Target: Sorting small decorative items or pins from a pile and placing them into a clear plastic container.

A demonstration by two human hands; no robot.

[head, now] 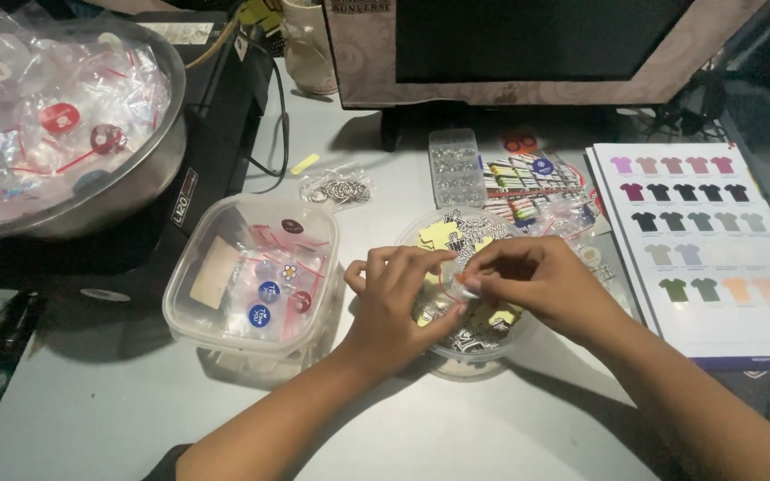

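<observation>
My left hand [396, 298] and my right hand [536, 281] meet above a round clear tub [492, 349] full of yellow and black-and-white stickers. Together the fingertips pinch a small clear plastic bag with a red strip [463, 281]; what is inside it is too small to tell. Left of my hands stands a square clear container [191, 312] holding bagged round badges in blue, red and white.
A large metal bowl [135, 183] of bagged badges sits on a black machine at the back left. A shirt colour chart [715, 249] lies at the right. A monitor, a clear parts box [455, 167], key rings [339, 189] and sticker sheets lie behind.
</observation>
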